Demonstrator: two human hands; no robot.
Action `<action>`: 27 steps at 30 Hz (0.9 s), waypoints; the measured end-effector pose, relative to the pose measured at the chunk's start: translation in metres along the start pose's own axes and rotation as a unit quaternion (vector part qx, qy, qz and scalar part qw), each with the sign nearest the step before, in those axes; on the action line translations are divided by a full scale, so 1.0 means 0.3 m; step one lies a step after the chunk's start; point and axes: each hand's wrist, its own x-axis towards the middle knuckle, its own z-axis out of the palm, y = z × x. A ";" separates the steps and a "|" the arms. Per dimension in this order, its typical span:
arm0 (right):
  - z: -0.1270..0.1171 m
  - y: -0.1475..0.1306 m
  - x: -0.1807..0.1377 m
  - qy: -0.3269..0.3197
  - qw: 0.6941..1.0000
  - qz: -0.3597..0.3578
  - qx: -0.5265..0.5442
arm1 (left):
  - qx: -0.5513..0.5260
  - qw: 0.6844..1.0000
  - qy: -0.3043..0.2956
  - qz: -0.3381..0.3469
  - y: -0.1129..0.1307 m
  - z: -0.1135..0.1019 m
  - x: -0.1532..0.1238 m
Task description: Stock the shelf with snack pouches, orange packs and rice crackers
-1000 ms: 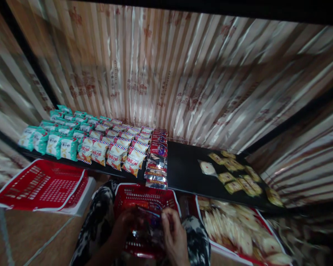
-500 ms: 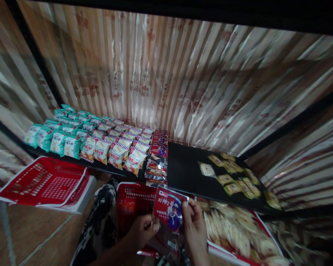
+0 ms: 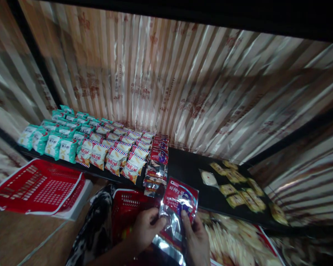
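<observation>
Pinching the left edge of a red snack packet [image 3: 180, 201], the left hand [image 3: 145, 229] has thumb and fingertips closed on the foil. The right hand [image 3: 195, 240] presses its thumb on the lower front, and I take its other fingers to be behind, though I cannot see them. I read both grips as firm pinches, not spread.

The packet stands nearly upright between the two hands. Its long axis runs from the fingers up and away, with the top leaning a little right. It is glossy film, red and printed above, silver and crinkled below, and more silver foil shows beneath it, so I cannot tell whether one packet or several are held.

Just beyond the fingertips and slightly left lies a column of dark red packets [image 3: 157, 162] of the same look, overlapping front to back on a black shelf [image 3: 183, 170]. The left hand is the nearer one to it.

Below the hands sits a red basket [image 3: 126, 210] of slotted plastic. Farther left along the shelf are orange-and-white packets [image 3: 113, 157], then teal packets [image 3: 52, 136]. To the right lie flat yellow packets [image 3: 238, 186], well apart. A second red basket [image 3: 36, 186] sits far left.
</observation>
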 end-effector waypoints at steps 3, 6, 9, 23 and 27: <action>0.030 -0.040 0.071 -0.025 0.999 0.009 0.026 | 0.010 0.999 0.049 0.010 0.016 -0.003 0.017; 0.079 -0.084 0.150 -0.045 0.997 -0.011 0.056 | 0.093 0.987 0.131 0.027 0.019 -0.014 0.032; 0.138 -0.126 0.239 -0.042 0.997 -0.042 0.057 | 0.204 0.957 0.175 0.113 0.023 -0.025 0.061; 0.334 -0.188 0.567 -0.037 0.995 -0.093 0.001 | 0.436 0.828 0.206 0.286 0.038 -0.081 0.278; 0.350 -0.188 0.621 -0.010 0.992 -0.116 -0.057 | 0.473 0.806 0.218 0.280 0.008 -0.102 0.250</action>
